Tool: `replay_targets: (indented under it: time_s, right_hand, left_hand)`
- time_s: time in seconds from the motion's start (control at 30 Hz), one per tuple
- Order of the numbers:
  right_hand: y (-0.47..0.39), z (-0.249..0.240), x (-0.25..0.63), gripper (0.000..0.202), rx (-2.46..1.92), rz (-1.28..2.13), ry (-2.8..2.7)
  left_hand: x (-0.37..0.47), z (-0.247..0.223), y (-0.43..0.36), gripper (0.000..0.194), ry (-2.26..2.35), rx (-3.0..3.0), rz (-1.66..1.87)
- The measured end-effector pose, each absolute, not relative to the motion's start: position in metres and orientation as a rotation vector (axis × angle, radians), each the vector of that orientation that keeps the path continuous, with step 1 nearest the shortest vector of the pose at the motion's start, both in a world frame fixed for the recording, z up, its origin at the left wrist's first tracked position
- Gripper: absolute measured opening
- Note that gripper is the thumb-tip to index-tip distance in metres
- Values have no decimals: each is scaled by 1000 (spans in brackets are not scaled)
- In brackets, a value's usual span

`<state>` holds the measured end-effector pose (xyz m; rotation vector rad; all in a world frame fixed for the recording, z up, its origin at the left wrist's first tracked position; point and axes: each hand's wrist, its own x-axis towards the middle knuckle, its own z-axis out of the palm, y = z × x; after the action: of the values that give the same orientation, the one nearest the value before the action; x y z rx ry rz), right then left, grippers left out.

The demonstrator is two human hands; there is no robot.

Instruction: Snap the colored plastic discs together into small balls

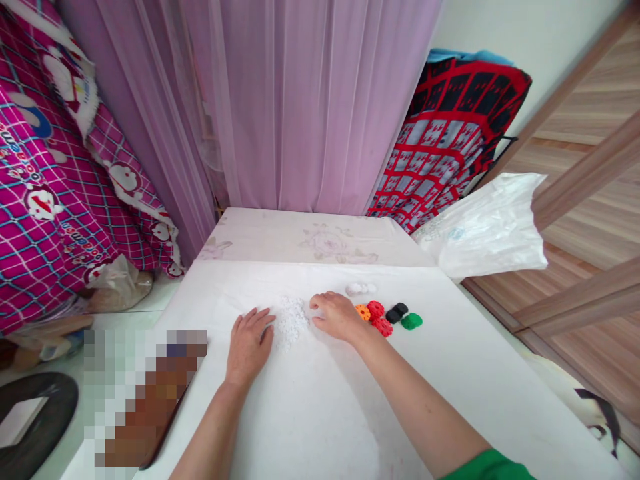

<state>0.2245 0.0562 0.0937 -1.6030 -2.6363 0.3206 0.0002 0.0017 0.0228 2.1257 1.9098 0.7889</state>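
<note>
I am resting my left hand [249, 343] flat and released at nine o'clock of the heap of small white plastic pieces [291, 319] on the white tabletop [450, 373], while my right hand [339, 316], loosely curled and empty, is raking gently from three o'clock, steering clear of the red, orange, black and green toothed discs [387, 316].

Left hand [249, 341] lies flat, palm down; right hand [336, 316] rests with fingers curled.

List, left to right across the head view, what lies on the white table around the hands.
left hand → pile of white pieces → right hand → orange piece → red pieces → black piece → green piece.
</note>
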Motion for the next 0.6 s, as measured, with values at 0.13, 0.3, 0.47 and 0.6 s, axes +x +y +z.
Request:
replay_targets:
  time_s: [0.13,0.3,0.47,0.6]
  right_hand:
    - [40,79,206,28,-1657,315,-2592]
    - [35,69,197,29,-1704,313,-2538]
    - [41,83,207,31,-1761,349,-2492]
    - [62,104,232,29,-1865,273,-2393]
  left_hand:
    - [0,25,2,31,1911,2125,786]
    - [0,24,2,31,1905,2125,792]
    - [-1,22,2,31,1901,2135,818]
    - [0,23,2,31,1900,2132,834]
